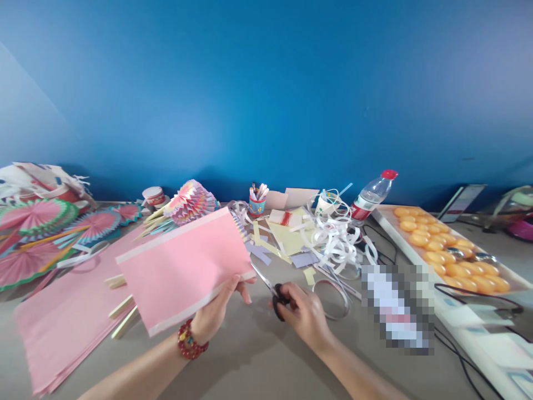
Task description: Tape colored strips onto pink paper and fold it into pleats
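Two bare hands work over the grey counter [250, 369], in the lower middle of the frame. The left hand [220, 308], with a red beaded bracelet [192, 341] at its wrist, has its fingers clamped on the lower right edge of a pink sheet [187, 269]. That sheet is held aslant left of centre, with white bands along several of its edges. The right hand [307, 316], just right of centre, has its fingers closed around the black handles of a pair of scissors [276, 293]. The blades point up and left to the sheet's lower right corner; whether they touch it, I cannot tell.

At the lower left lies a stack of pink paper [66, 328], with pale wooden sticks [121, 305] poking out from under the held sheet. Pleated paper fans [97, 224] fill the left edge of the frame. Above centre stands a pen cup [257, 207]; to its right are curled white strips [339, 241] and a leaning bottle with a red cap [371, 195]. At the far right is a tray [397, 244] of orange oval pieces [460, 269].
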Demonstrator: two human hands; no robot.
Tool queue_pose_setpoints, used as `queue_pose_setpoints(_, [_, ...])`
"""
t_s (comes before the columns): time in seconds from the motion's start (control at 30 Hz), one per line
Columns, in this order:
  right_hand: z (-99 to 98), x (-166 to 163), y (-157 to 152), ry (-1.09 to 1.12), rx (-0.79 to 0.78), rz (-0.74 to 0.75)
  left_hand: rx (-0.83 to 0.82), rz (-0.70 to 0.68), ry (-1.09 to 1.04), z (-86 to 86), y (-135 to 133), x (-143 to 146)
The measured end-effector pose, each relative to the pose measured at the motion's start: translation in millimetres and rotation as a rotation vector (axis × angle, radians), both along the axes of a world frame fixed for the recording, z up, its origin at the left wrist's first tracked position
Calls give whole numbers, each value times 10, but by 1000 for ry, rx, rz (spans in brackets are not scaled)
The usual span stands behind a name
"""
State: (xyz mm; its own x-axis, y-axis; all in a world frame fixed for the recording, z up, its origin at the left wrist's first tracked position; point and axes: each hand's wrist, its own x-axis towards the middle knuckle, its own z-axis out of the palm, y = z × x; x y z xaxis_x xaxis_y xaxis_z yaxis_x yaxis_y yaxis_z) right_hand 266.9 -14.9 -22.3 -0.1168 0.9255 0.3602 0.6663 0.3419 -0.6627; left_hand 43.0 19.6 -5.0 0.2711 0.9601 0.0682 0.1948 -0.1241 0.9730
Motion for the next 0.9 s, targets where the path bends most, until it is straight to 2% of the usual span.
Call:
queue_pose_setpoints(0.13, [3,3,38,53,-15,-37,-25,-3,-41,-25,4,2])
queue_pose_setpoints(0.33, [-6,209,208,322,-10,-153,-57,7,-14,-8,22,-6])
queue_pose_setpoints(0.53, [-75,206,211,460,-46,-16,-121,-65,32,49,-11,17])
queue_pose_setpoints(0.7, [15,112,178,584,-146,36,-86,-150,59,54,-37,72])
queue_pose_setpoints(0.8, [75,159,209,549,-165,-15,-120,-213,79,3,-47,92])
queue_pose_setpoints(0.9, [113,295,254,302,-119,-172,-127,-197,103,-31,-53,90])
